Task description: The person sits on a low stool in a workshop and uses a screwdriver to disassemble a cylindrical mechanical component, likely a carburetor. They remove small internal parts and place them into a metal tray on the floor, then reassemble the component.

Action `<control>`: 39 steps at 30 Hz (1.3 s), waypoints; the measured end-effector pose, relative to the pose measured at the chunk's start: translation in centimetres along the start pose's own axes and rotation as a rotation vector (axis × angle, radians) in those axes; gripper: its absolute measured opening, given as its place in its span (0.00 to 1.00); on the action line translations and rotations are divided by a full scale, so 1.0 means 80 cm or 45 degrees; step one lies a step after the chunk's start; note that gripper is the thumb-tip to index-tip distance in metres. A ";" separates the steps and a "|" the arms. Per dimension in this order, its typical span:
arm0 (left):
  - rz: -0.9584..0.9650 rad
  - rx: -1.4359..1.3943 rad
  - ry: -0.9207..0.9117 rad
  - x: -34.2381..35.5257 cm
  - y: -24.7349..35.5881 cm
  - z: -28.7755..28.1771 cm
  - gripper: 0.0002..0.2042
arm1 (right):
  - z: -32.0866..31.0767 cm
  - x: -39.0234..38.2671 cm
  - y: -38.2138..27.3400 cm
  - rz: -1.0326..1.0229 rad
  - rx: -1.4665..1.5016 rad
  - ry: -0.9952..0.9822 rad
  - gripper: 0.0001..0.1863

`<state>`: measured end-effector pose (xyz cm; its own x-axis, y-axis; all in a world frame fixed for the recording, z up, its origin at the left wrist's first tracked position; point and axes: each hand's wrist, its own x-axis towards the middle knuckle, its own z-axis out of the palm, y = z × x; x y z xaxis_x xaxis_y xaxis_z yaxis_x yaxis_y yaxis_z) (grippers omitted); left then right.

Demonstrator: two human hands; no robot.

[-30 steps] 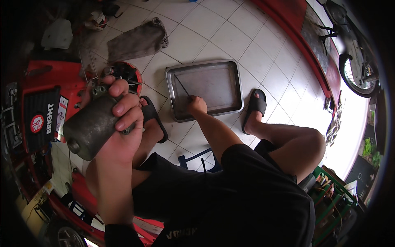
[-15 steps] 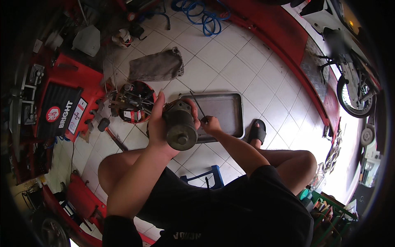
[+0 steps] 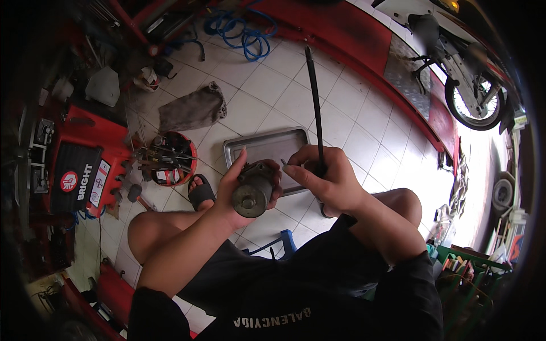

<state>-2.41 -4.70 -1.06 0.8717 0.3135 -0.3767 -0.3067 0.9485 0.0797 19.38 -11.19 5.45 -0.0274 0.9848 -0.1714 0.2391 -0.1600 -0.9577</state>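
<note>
A dull grey, cylindrical motor (image 3: 252, 196), like a starter motor, lies in my left hand (image 3: 226, 196), with the fingers wrapped around it. Its round end, with a raised centre, points toward me. To the right, my right hand (image 3: 330, 177) pinches a small metal piece (image 3: 284, 163), perhaps a bolt, between thumb and index finger, close to the motor's far end. The same hand also keeps a long thin black rod (image 3: 315, 91) in its curled fingers, standing away from me; its lower end is hidden in the palm. Beneath both hands is a shallow metal tray (image 3: 267, 136).
Left of the tray stands a round red tub (image 3: 190, 170) of tools. A hammer (image 3: 136, 194) and a red machine (image 3: 85, 148) are farther left. A grey cloth (image 3: 193, 108), blue hose (image 3: 250, 40), red lift platform (image 3: 352, 51) and motorcycle (image 3: 469, 85) lie beyond. A blue stool (image 3: 287, 243) is below.
My right hand has come up from the tray toward me, lifting the rod. The small metal piece now shows at its fingertips. The head view has shifted; my left hand still holds the motor.
</note>
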 end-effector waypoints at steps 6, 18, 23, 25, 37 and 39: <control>0.075 0.145 -0.036 0.006 -0.005 -0.007 0.29 | -0.008 -0.010 0.014 -0.195 -0.131 -0.123 0.11; 0.339 0.377 0.154 0.025 -0.018 0.003 0.28 | 0.001 -0.010 0.028 -0.147 -0.186 0.004 0.12; 0.513 0.747 0.134 0.030 -0.018 0.001 0.27 | 0.004 -0.012 0.034 -0.144 -0.151 0.022 0.12; 0.599 0.898 0.142 0.030 -0.020 0.001 0.27 | 0.006 -0.015 0.037 -0.179 -0.191 0.048 0.12; 0.742 1.251 0.194 0.022 -0.023 0.006 0.27 | 0.017 -0.018 0.043 -0.197 -0.210 0.080 0.11; 0.786 1.286 0.227 0.022 -0.023 0.007 0.28 | 0.020 -0.018 0.044 -0.208 -0.252 0.099 0.11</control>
<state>-0.15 -5.85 -1.35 0.5932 0.7935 -0.1360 -0.1464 0.2724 0.9510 18.72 -13.24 1.99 -0.0088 0.9999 0.0075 0.4229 0.0105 -0.9061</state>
